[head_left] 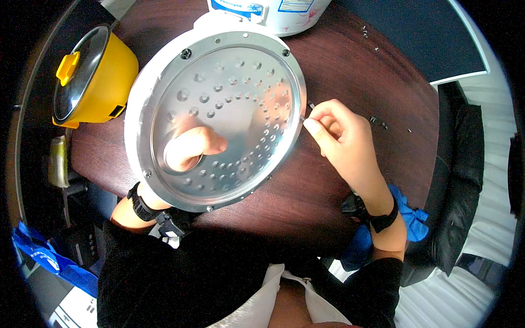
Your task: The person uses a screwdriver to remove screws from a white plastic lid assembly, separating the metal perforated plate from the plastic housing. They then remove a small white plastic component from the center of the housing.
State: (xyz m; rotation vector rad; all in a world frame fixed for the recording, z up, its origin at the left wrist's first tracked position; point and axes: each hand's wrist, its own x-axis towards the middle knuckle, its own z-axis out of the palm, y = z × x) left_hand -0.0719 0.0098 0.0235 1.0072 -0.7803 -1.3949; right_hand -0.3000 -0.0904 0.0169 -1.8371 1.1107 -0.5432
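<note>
My left hand [191,147] holds up a round rice cooker lid [240,131] with a dimpled silver inner plate and a white outer shell. The thumb comes through a hole in the plate and bends over its face; the other fingers are hidden behind. Several screws dot the plate's rim, among them a dark one [186,53] at the upper left. At the lid's right edge, my right hand [339,128] is closed in a pinch with thumb and index finger. A tiny part shows at its fingertips, too small to name.
A yellow electric pot [117,76] with a glass lid stands at the left. Behind the held lid is a white appliance body [295,19] with a flower print. Small screws [374,119] lie scattered on the dark wooden table [322,213]. A black padded seat [459,180] is at the right.
</note>
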